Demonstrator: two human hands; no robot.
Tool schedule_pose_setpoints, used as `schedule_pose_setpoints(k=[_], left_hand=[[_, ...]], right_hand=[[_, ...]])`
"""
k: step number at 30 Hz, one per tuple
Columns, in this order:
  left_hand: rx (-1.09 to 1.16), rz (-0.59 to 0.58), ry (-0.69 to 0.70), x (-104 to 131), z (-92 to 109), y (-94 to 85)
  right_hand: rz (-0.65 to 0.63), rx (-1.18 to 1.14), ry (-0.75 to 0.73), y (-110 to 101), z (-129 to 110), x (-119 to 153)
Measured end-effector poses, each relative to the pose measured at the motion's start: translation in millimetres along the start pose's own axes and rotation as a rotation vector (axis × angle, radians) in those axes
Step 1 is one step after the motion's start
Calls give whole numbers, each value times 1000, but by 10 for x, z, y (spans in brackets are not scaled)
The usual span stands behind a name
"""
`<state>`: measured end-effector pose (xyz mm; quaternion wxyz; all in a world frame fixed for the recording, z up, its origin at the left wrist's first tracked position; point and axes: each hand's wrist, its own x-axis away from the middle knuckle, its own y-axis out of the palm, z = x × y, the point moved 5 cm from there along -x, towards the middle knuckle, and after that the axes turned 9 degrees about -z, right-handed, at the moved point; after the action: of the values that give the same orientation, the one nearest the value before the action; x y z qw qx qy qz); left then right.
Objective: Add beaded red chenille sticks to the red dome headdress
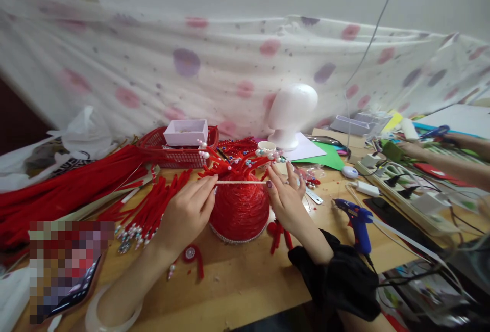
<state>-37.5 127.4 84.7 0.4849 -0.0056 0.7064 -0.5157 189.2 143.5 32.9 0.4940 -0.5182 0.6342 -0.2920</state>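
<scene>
My left hand (193,207) pinches one end of a thin, straight pale strip (241,182), which may be a cord or a rod. My right hand (285,197) has thumb and forefinger closed at its other end, the remaining fingers spread. The strip lies level in front of a red dome-shaped headpiece (239,214) with a pearl-like trim round its bottom edge. Red stalks tipped with pink, white and blue beads (273,156) rise from its top. A red curled piece with a round jewel (190,253) lies on the table before it.
Left are bundled red strips (76,194), beaded red stems (153,204), a phone (82,291) and a red basket (184,158) carrying a white box. Behind stands a white foam head (293,112). Right are a blue glue gun (358,222), power strip (406,194) and another person's hands (411,151).
</scene>
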Motion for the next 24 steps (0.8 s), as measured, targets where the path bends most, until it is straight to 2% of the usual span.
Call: schedule_pose_setpoints(k=[5,12,16,20,24], left_hand=[[-14,-27,-7,-50,-23,13],[-61,-76,-42,-74,-170,154],[-37,-104,-87,-124,-176,118],[-77,-251,-254,-194,-195,95],[-120,-432,-449,-236,-254,149]], right_hand=[[-7,-16,-5,24,-1,-52],[13,35,-22,-55,-75,-193],[-20,41,-22,-37,-103,-277],[-43,48,-22,-40,-130,-348],[-67,54,-43,-77,-170,-417]])
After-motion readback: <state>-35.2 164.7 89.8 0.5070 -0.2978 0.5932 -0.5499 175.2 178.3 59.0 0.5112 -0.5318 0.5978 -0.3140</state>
